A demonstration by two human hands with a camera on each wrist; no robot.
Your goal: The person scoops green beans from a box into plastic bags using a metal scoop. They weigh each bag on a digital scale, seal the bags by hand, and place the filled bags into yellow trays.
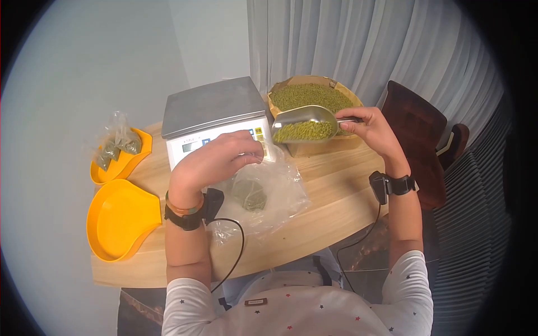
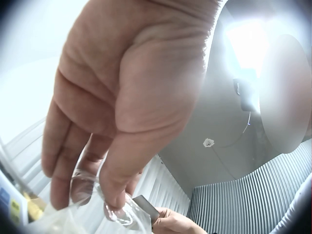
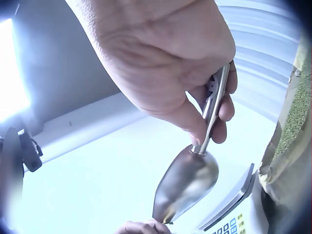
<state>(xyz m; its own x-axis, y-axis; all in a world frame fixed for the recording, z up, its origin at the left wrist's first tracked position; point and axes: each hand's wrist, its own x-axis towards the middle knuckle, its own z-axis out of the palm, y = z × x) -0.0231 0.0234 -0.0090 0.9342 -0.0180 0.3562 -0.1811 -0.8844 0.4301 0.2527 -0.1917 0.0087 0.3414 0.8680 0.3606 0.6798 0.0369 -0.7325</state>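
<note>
My right hand [image 1: 371, 127] grips the handle of a metal scoop [image 1: 315, 113], which is loaded with small green beans [image 1: 305, 131]. The right wrist view shows fingers and thumb wrapped round that handle, with the underside of the scoop [image 3: 187, 175] towards the camera. In front of the scale, my left hand [image 1: 218, 158] pinches the top of a clear plastic bag [image 1: 286, 196]. Its thumb and fingers hold the thin film [image 2: 124, 214] in the left wrist view. A small heap of green beans [image 1: 249, 196] lies inside the bag. The scoop's mouth points left, towards the left hand.
A digital scale [image 1: 216, 106] stands at the back of the wooden table [image 1: 336, 190]. Beside it is a large paper sack [image 1: 305, 150] full of green beans. Two yellow trays [image 1: 120, 221] sit at the left; the far one holds small filled bags [image 1: 128, 140]. A dark chair [image 1: 412, 117] stands right.
</note>
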